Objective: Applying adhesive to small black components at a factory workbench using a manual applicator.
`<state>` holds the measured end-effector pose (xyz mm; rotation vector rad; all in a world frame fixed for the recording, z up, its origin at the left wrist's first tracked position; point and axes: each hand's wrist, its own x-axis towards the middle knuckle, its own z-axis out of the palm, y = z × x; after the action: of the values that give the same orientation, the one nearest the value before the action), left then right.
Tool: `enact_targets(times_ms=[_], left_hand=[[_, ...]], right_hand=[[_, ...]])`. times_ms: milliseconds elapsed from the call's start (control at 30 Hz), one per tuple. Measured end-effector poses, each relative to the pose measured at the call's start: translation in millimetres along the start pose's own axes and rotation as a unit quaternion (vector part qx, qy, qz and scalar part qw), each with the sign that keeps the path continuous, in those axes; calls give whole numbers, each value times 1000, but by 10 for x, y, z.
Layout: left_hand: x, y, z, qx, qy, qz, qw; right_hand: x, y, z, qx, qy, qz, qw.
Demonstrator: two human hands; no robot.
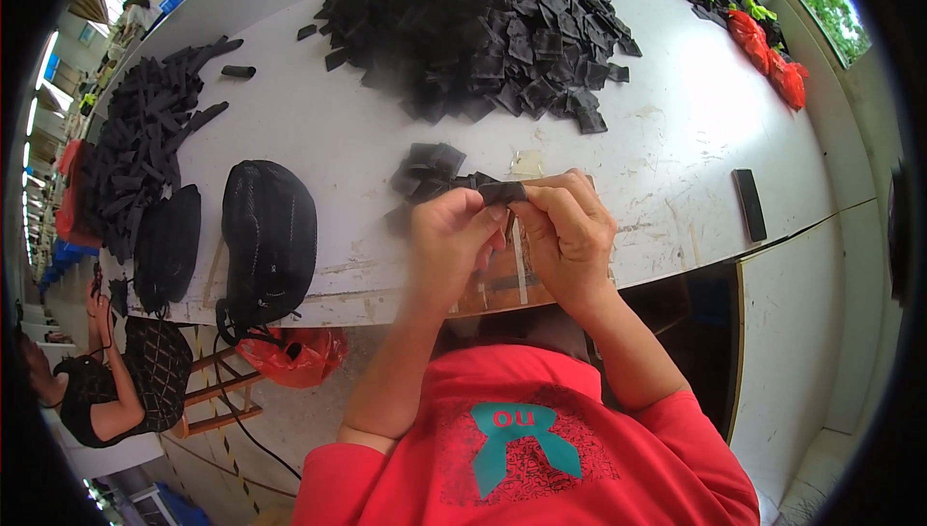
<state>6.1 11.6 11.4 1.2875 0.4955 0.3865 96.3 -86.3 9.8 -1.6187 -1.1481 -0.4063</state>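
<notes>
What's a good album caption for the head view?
Left hand and right hand hold a black piece at a white table, before a black heap.

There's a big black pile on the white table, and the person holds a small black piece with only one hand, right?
Not one hand: the head view shows the left hand and right hand both holding the small black piece. The big black pile is on the white table.
</notes>
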Motion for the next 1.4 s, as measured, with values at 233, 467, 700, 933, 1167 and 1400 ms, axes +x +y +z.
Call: enact_targets(times_ms=[233,467,700,933,1167,1400], left_hand=[[-31,-138,47,-55,31,126,990],[74,44,69,200,55,324,923],[35,-10,17,242,61,291,924],[70,-79,10,177,71,252,949],[28,-59,21,288,82,328,896],[29,-2,19,29,12,192,981]], right_hand=[[41,-101,-131,23,-69,66,995],[17,-106,-156,201,-30,239,949],[-75,32,-60,106,-80,143,981],[-86,44,-14,69,-56,104,991],[-152,63,52,27,-38,65,997],[-133,56,9,25,-53,60,996]])
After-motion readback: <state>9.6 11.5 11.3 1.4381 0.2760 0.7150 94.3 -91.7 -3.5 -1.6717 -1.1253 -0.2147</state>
